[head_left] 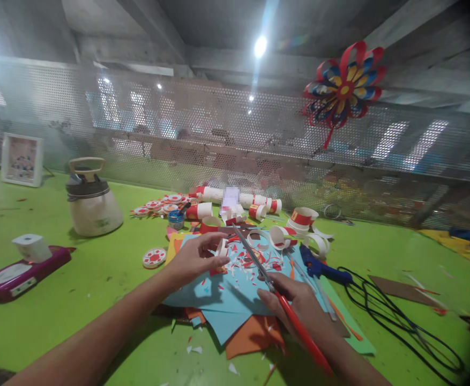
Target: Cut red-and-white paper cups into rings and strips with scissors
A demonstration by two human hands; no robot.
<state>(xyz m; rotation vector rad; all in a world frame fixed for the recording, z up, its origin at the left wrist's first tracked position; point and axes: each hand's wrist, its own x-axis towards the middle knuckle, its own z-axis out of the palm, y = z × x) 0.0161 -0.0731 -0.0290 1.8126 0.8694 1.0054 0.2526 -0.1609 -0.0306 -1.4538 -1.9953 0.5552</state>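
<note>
Between the thumb and fingers of my left hand [196, 258] is a small curved white paper piece with some red on it [222, 248]. My right hand [290, 297] grips a pair of scissors [304, 333] with red handles. Their long metal blades point up and left, apart from the paper piece, and look nearly together. Beneath both hands lie light blue paper sheets [235, 295], scattered with red and white paper scraps [251, 259]. Just beyond the hands are cut paper cup rings [258, 239] and a cut cup [278, 237].
A blue glue gun [323, 268] with a black cable [379, 305] lies at right. Stacked cups [300, 219], a blue jar [176, 219] and a paper disc [154, 258] surround the sheets. Left stand a large bottle [94, 212] and a purple power strip [29, 274]. A perforated screen [202, 123] rises behind.
</note>
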